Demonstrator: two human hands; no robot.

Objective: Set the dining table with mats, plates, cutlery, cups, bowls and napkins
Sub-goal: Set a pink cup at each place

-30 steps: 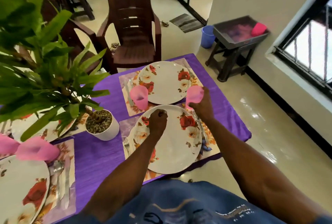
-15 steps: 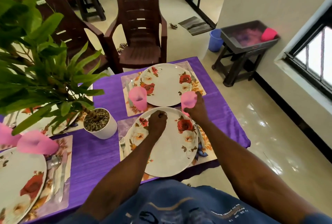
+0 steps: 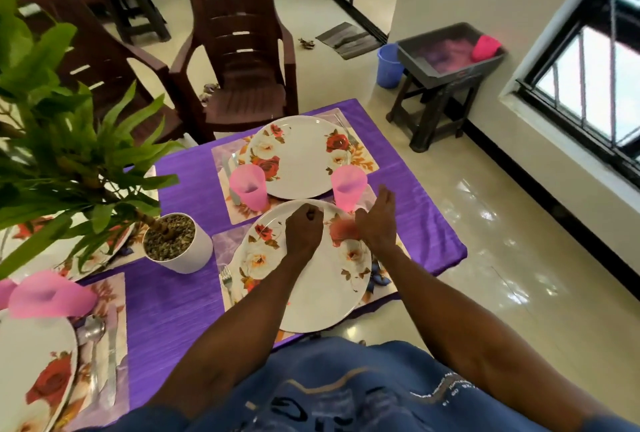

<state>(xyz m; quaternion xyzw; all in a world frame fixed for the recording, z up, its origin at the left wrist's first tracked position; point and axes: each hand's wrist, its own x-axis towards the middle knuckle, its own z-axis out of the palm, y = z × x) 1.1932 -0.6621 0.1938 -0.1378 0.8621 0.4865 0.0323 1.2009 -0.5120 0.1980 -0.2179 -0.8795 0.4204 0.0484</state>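
Purple cloth covered the counter (image 3: 183,307) by the window. Fingers of the right hand (image 3: 375,220) were straight and a bit spread, holding nothing. A pink cup (image 3: 348,186) stood just past those fingers, almost touching them. Fingers of the left hand (image 3: 304,231) were curled tight above the near plate (image 3: 311,279); I could not tell if they held anything. A quick move of the right fingers could bump the light cup and tip it over. I counted four plates, four pink cups, though one showed only an edge. I saw no bowls and no napkins.
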